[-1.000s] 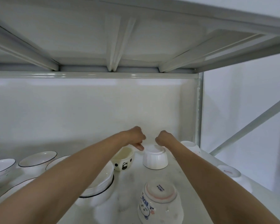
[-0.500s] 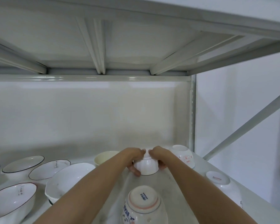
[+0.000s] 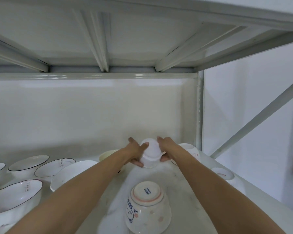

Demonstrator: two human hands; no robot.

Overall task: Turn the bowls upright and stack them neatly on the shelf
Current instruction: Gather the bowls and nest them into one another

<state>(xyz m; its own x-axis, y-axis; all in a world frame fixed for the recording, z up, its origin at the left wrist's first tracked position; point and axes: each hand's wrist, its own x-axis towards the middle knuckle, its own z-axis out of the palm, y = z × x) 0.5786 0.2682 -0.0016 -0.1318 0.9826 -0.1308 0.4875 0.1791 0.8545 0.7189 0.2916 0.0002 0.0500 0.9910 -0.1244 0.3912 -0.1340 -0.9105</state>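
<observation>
1. Small white bowl (image 3: 150,153) is up off the shelf (image 3: 181,188), tipped w/ its foot ring toward the camera, mid-rear of the shelf near the back wall (image 3: 91,115).
2. Left hand (image 3: 135,152) grips the bowl's left side: thumb lies over the top, fingers curl under the lower edge.
3. Right hand (image 3: 165,149) grips the bowl's right side the same way, fingertips showing below at the bowl's lower right. Both hands clamped on that one bowl, forearms reaching in from the bottom corners.
4. Bear-print bowl (image 3: 147,208) sits upside down on the shelf in front, center, foot ring w/ pink band facing up; well apart from the held bowl.
5. Cream bowl (image 3: 108,155) stands upright just left of the left wrist, partly hidden by the forearm.
6. Another inverted bowl w/ pink marks (image 3: 190,152) sits right behind the right wrist, near the corner post (image 3: 200,112).
7. Inverted bowl at the right edge (image 3: 222,173) rests on the shelf, apart from the rest.
8. Left side: several upright bowls – a wide white one (image 3: 71,174) next to the left forearm, a scalloped-rim one (image 3: 54,167) behind it, a dark-rimmed one (image 3: 28,163) further left, a big one w/ small print (image 3: 15,196) at front left.
9. Upper shelf's underside (image 3: 108,34) w/ ribs fills the top of the view.
</observation>
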